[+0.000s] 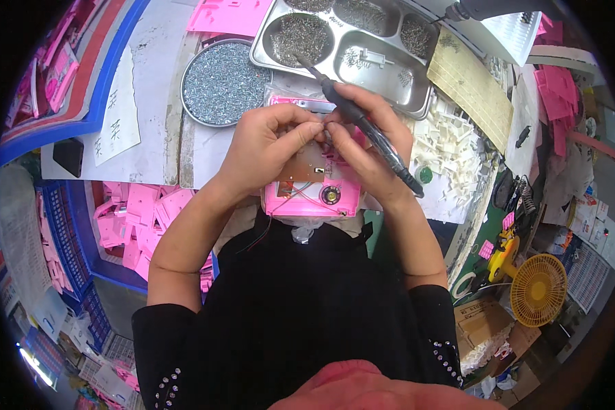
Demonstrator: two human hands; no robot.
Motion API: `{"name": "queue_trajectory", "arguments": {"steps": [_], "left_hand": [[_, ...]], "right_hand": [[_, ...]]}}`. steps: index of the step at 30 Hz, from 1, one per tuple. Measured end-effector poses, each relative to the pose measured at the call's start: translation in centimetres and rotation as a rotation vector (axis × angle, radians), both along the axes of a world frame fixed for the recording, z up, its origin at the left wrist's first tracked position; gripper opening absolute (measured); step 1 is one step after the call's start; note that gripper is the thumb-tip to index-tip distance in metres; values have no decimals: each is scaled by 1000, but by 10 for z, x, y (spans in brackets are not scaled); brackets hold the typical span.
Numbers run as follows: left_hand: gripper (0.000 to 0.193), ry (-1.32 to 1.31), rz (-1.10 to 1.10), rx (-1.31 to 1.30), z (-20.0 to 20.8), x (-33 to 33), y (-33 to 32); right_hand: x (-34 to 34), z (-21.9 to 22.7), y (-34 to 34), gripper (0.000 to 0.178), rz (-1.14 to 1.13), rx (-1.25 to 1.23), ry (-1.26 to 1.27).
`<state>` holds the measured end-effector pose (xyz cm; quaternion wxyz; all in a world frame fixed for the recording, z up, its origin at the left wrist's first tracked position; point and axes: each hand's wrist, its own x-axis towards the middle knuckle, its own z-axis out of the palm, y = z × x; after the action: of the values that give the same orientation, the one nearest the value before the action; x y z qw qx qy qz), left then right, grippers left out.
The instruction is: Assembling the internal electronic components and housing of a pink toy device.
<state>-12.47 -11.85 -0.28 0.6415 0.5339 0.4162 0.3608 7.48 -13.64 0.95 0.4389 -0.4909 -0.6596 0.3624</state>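
While R hand (369, 165) cradles black rod-shaped screwdriver (354, 111), L hand (260, 145) is pinched closed, can't tell on what, above pink plastic housing (285, 205) w/ brown flat board (299, 170) at table's (156, 96) front edge

I get a bright, even view; the tray (384, 80) glints at top centre, a light strip (37, 367) glares lower left, and edges bend into black corners.

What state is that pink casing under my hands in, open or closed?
Open: the pink casing has a brown board and a round black-rimmed part lying exposed, no cover over them.
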Motion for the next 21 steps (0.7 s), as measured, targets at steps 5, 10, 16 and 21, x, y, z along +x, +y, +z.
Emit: {"name": "queue_trajectory", "arguments": {"steps": [5, 10, 16, 21], "left_hand": [[10, 108, -11, 16, 3, -1, -1], [6, 298, 15, 428, 10, 1, -2], [8, 510, 57, 555, -1, 16, -9], [9, 632, 48, 657, -7, 17, -13]], "right_hand": [[-2, 0, -9, 46, -81, 164, -128], [41, 1, -30, 39, -172, 238, -33], [65, 5, -56, 26, -125, 211, -36], [67, 0, -62, 27, -77, 216, -54]]}}
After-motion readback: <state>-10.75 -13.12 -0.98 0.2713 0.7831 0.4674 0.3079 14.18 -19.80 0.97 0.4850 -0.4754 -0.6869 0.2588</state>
